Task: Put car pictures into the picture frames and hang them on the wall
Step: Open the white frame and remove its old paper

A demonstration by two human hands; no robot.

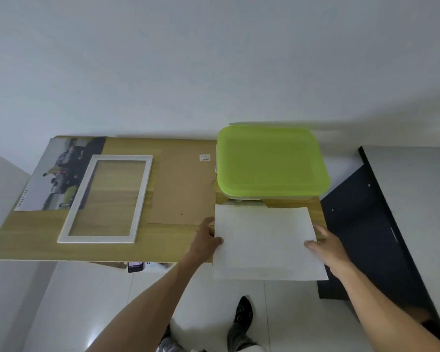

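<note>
Both hands hold the white sheet (264, 240) by its side edges: left hand (205, 237) pinches the left edge, thumb on top; right hand (328, 246) pinches the right edge. The sheet hangs half off the table (36, 240), blank side up. It looks light, thin and prone to bending or creasing; support at two opposite edges suits it. Beyond the grip sits a green-lidded box (272, 161). Left of the grip lie the cardboard backing (183, 189), then the white frame (107, 199), which overlaps a car picture (59, 174).
</note>
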